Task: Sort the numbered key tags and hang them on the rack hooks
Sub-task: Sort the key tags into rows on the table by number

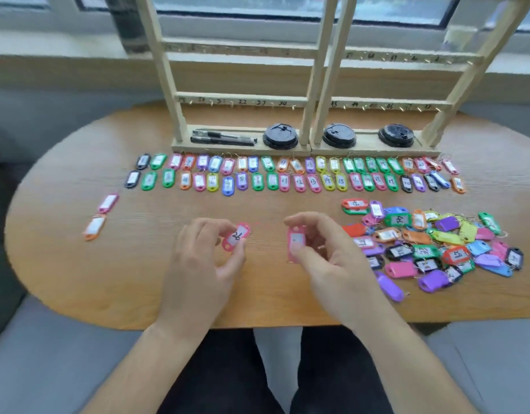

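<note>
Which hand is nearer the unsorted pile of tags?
Right. The right hand, pinching a pink tag, is just left of the pile, near its edge. The left hand, holding tag 26, is farther left, beyond the right hand.

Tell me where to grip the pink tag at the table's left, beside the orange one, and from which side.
I'd pinch the pink tag across its long edges, mid-body, from above: it lies flat, label up, with bare table along both edges; the orange tag sits apart.
</note>
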